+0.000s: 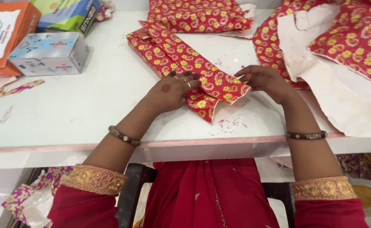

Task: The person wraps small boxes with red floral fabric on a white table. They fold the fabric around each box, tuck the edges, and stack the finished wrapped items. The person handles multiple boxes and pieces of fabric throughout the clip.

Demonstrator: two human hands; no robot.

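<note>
Head view. Long flat box (185, 67) in red floral gift paper lies diagonally on the white bench (67, 105), running from 10 to 5 o'clock. Left hand (173, 90) presses flat on it, fingers spread, not gripping. Right hand (263, 80) pinches the loose end flap at 3 o'clock. Likely mid end-fold; crisp creasing needed. Paper glossy, thin, white-backed. More sheets (346, 46) at 2 o'clock.

Bare white tabletop (80, 105) left of the wrapped box (181, 63); cartons (50, 52) far left, loose wrapping paper (333, 84) right.
</note>
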